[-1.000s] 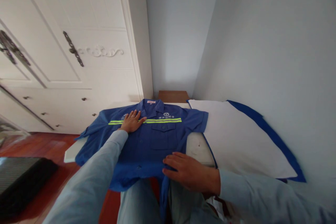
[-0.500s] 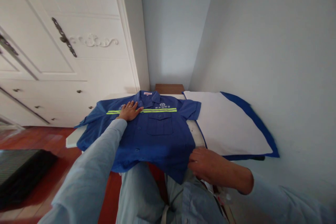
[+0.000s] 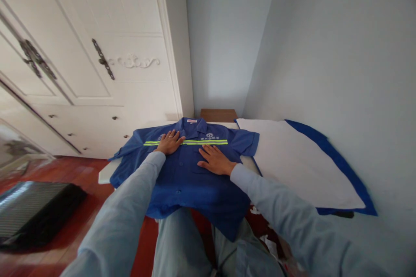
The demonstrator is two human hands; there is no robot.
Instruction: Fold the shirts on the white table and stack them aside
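A blue short-sleeved work shirt (image 3: 182, 177) lies front side up across a white table, its collar away from me and its lower edge hanging over my knees. A yellow-green reflective stripe (image 3: 208, 142) crosses its chest, with a printed white emblem above it. My left hand (image 3: 170, 142) rests flat on the chest near the button line, fingers spread, partly over the stripe and the other print. On the pocket to the right, my right hand (image 3: 215, 160) lies open with its fingers spread. Neither hand grips the cloth.
A white and blue cloth panel (image 3: 292, 160) lies to the right against the wall. Behind the table stands a brown wooden piece (image 3: 218, 115). A white wardrobe (image 3: 136, 91) fills the left. On the red wooden floor sits a black striped object (image 3: 35, 212).
My right hand has moved from the shirt's lower right edge up onto the chest pocket and opened flat. My left hand stays on the chest. The view has shifted slightly left.
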